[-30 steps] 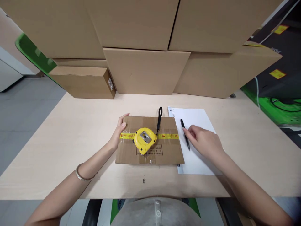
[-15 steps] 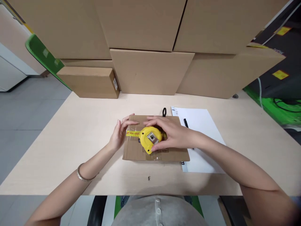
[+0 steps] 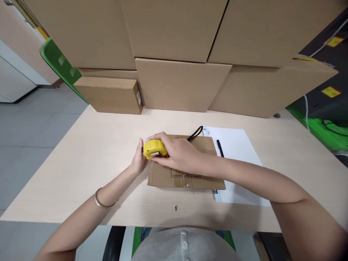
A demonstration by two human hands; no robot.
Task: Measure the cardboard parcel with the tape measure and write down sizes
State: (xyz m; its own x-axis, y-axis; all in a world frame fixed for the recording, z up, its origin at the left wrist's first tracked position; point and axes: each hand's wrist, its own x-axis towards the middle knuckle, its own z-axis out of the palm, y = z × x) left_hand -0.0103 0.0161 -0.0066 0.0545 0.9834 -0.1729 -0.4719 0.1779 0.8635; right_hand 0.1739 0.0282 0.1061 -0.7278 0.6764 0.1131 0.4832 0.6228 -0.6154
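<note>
A flat brown cardboard parcel (image 3: 190, 177) lies on the light wooden table (image 3: 81, 163) in front of me. My right hand (image 3: 176, 154) is wrapped round a yellow tape measure (image 3: 153, 148) at the parcel's left edge; its black wrist strap (image 3: 196, 133) trails back to the right. My left hand (image 3: 138, 163) is at the parcel's left edge, touching the tape measure's front end with its fingertips. What the left fingers pinch is hidden behind the yellow case.
A white sheet of paper (image 3: 236, 152) with a black pen (image 3: 219, 148) lies right of the parcel. Large cardboard boxes (image 3: 179, 83) are stacked along the table's far edge, with a smaller box (image 3: 108, 95) at the left. A small screw-like bit (image 3: 176, 208) lies near the front edge.
My right hand left the pen, took hold of the tape measure on top of the parcel and carried it to the parcel's left edge. My left hand stayed there and now touches it.
</note>
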